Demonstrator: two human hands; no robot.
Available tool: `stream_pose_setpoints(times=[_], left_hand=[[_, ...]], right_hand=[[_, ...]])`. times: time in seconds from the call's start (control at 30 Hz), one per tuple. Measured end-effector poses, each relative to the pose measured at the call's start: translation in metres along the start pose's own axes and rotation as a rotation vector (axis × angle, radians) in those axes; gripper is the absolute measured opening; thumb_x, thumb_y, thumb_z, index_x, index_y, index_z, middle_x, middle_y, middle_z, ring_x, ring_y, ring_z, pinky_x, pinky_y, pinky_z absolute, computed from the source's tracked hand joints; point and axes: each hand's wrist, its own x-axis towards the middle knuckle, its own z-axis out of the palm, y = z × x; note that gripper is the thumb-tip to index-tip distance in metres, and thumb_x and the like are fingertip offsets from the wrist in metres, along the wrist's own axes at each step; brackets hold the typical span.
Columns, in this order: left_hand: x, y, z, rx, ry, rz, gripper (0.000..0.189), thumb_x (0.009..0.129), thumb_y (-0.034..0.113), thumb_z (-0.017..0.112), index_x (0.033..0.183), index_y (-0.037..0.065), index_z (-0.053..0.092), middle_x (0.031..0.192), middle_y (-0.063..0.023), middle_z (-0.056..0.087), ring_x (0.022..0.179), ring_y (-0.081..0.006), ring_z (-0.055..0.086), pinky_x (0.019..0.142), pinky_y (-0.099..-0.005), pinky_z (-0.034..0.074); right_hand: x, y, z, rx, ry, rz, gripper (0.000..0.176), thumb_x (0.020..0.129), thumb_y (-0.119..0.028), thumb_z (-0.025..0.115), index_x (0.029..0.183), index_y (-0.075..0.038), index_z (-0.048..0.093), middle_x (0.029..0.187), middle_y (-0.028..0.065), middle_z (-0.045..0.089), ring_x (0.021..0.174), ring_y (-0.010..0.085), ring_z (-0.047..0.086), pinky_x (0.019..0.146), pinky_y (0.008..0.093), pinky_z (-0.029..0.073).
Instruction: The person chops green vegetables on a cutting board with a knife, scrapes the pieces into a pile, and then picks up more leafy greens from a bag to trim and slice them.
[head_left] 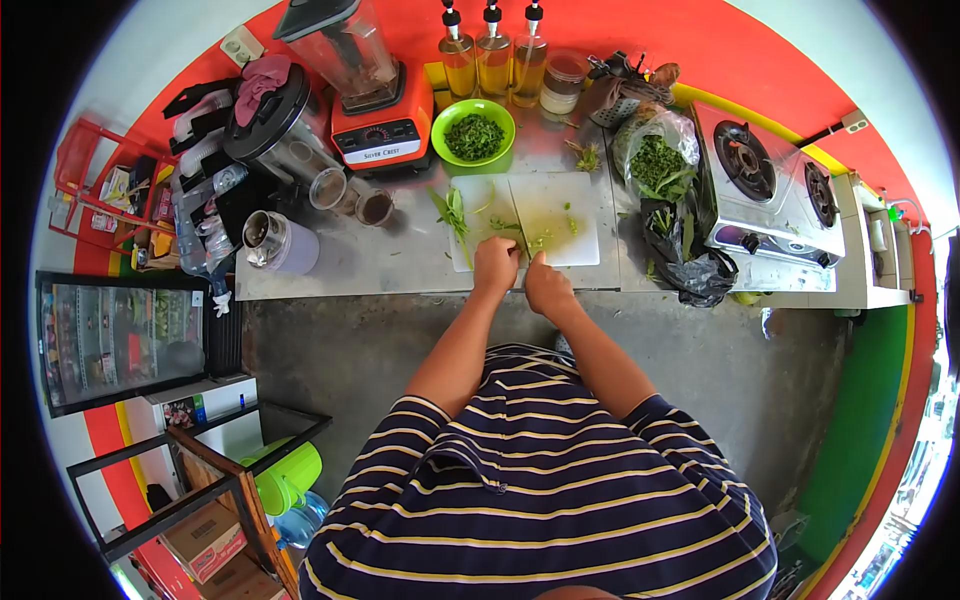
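Observation:
On the steel counter lies a white cutting board (560, 205) with bits of chopped green leaves (540, 238) on it. My left hand (496, 264) rests at the board's near edge, fingers curled over a small bunch of greens. My right hand (548, 286) is closed around the handle of a knife (524, 242), whose blade points onto the board beside the left hand. More long green leaves (453, 212) lie at the board's left side. A green bowl (473, 132) of chopped greens stands behind the board.
An orange blender (375, 95) and a black-lidded appliance (275, 120) stand at the back left, with cups (280, 240) nearby. Three oil bottles (492, 55) line the wall. A bag of greens (660, 160), a black bag (695, 270) and a two-burner stove (770, 190) sit right.

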Motion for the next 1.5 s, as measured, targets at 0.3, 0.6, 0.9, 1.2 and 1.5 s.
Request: stream_pose_setpoints(times=[0.3,0.6,0.9,1.2,1.5], left_hand=[[-0.002,0.002,-0.005,0.023,-0.029,0.019,0.008,0.075,0.007,0.065,0.076,0.001,0.071,0.078,-0.0244,0.065,0.077,-0.0448,0.064,0.072,-0.0507,0.052],[-0.007,-0.002,-0.002,-0.046,0.003,-0.045,0.013,0.076,0.007,0.068,0.086,0.002,0.075,0.078,-0.0210,0.069,0.078,-0.0393,0.068,0.072,-0.0446,0.054],[-0.002,-0.001,-0.002,-0.116,-0.057,-0.198,0.011,0.076,0.006,0.070,0.085,0.003,0.075,0.083,-0.0186,0.071,0.079,-0.0374,0.069,0.073,-0.0438,0.055],[-0.001,-0.004,0.001,-0.048,-0.030,-0.115,0.007,0.076,0.005,0.071,0.080,0.000,0.073,0.079,-0.0186,0.071,0.077,-0.0355,0.070,0.071,-0.0431,0.055],[-0.003,-0.002,-0.003,0.000,-0.029,-0.060,0.010,0.078,0.010,0.069,0.077,0.000,0.071,0.080,-0.0231,0.068,0.079,-0.0430,0.066,0.071,-0.0495,0.053]], right_hand=[[-0.002,0.000,-0.006,0.034,-0.051,0.001,0.035,0.091,-0.010,0.056,0.119,0.005,0.041,0.113,0.0328,0.066,0.108,0.0451,0.066,0.094,0.0499,0.053],[0.008,-0.003,-0.009,0.052,-0.009,-0.024,0.035,0.091,-0.007,0.055,0.119,0.006,0.040,0.112,0.0341,0.065,0.107,0.0456,0.066,0.093,0.0504,0.053],[0.003,-0.006,-0.003,0.038,-0.002,-0.010,0.034,0.092,-0.010,0.054,0.119,0.005,0.042,0.110,0.0336,0.066,0.107,0.0449,0.067,0.092,0.0495,0.054],[-0.006,-0.003,0.001,0.010,0.000,-0.005,0.032,0.093,-0.012,0.054,0.119,0.004,0.043,0.109,0.0301,0.069,0.102,0.0440,0.069,0.090,0.0491,0.055],[-0.005,-0.002,0.006,-0.102,0.030,-0.033,0.033,0.092,-0.012,0.056,0.118,0.002,0.043,0.103,0.0275,0.071,0.097,0.0397,0.072,0.084,0.0461,0.058]])
